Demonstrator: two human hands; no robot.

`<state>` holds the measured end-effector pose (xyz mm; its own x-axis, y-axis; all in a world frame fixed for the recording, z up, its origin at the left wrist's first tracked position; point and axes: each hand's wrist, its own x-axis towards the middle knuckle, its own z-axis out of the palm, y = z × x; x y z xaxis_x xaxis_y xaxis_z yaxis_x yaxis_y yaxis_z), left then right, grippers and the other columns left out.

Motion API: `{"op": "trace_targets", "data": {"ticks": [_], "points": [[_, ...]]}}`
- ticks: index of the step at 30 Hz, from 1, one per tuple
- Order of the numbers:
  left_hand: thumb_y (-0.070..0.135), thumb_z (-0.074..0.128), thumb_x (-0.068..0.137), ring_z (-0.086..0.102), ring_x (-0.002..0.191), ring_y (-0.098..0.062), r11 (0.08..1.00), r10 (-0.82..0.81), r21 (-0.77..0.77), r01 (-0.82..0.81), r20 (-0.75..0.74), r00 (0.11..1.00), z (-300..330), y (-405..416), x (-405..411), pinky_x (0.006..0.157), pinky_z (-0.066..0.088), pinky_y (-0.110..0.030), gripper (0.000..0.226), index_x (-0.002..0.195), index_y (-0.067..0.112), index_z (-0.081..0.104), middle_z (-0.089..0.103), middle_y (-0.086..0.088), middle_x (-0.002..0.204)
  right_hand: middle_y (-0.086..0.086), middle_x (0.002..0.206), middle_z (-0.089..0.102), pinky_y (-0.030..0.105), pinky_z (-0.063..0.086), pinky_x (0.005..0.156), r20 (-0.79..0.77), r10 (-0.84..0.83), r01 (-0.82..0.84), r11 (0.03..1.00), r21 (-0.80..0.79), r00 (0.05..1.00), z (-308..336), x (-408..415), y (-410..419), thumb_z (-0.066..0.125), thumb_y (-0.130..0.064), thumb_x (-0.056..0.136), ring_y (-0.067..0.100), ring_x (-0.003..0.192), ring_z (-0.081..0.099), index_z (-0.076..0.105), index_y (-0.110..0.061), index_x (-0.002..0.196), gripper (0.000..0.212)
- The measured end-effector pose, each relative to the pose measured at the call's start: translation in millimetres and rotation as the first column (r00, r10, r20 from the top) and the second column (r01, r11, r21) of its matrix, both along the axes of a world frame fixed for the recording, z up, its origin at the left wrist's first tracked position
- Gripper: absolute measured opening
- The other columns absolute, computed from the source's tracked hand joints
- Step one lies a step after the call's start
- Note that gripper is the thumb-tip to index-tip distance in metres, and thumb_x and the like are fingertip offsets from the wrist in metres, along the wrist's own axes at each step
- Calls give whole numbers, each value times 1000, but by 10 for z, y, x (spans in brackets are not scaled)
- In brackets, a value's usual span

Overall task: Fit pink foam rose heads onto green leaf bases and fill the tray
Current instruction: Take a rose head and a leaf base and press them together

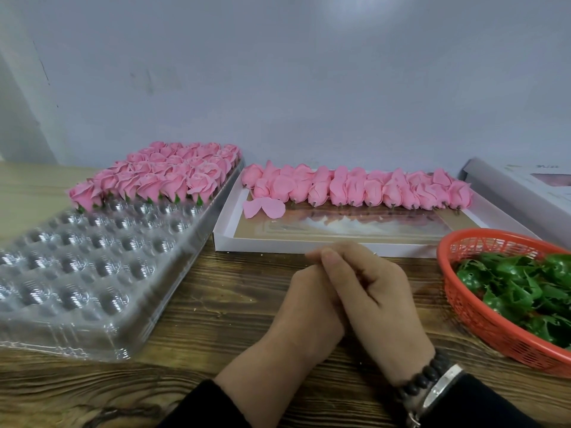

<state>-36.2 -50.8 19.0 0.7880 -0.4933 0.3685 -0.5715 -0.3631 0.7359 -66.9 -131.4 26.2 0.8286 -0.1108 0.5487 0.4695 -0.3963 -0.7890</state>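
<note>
Two hands, my left hand (304, 299) and right hand (375, 291), rest clasped mid-counter, fingers folded together, holding nothing I can see; rose heads (355, 188) lie straight ahead in the white box, stems toward me, leaf bases (519, 288) nearest my right, tray (92, 257) left

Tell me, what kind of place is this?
Probably a small craft workbench for assembling artificial flowers. A clear tray is partly filled with finished pink roses, a white box holds loose rose heads, and a red basket holds green leaf bases.
</note>
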Motion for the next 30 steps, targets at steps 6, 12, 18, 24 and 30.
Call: {"op": "trace_targets", "data": {"ticks": [6,12,18,24,30], "points": [[-17,51,84,56,58,1,916,-215,-393,83,-304,928,8,69,-42,55,44,-12,25,71,3,59,59,3,64,-18,85,69,4,41,68,-151,84,-82,996,14,985,19,6,-38,56,-55,61,-6,81,63,65,-37,79,27],[4,54,77,51,68,-22,897,-193,-432,90,-199,961,41,80,-40,59,42,-39,22,73,-18,55,55,-30,70,-23,95,66,9,47,74,-318,157,-197,976,-97,935,30,32,-155,59,-69,54,-7,90,61,53,-47,105,56],[0,61,75,49,63,-25,918,-120,-395,25,-218,968,72,113,9,58,41,-32,18,72,-17,56,54,-36,72,-18,109,63,14,43,89,-325,197,-216,976,-24,925,-12,25,-219,66,-62,50,-5,104,57,47,-43,119,74],[22,63,85,61,68,-7,987,16,-159,-31,-92,996,30,101,24,65,53,-24,18,67,26,60,63,5,66,-12,98,70,8,45,75,-29,62,-55,978,201,998,24,-7,-86,55,-41,82,-4,92,63,66,-26,103,28],[22,46,86,59,75,-5,983,137,89,-161,230,963,-48,49,52,61,37,-11,19,76,24,62,66,7,81,-19,77,67,7,41,69,-33,-65,65,998,19,997,-15,-7,33,35,-49,83,-5,75,60,65,-41,89,31]]}}
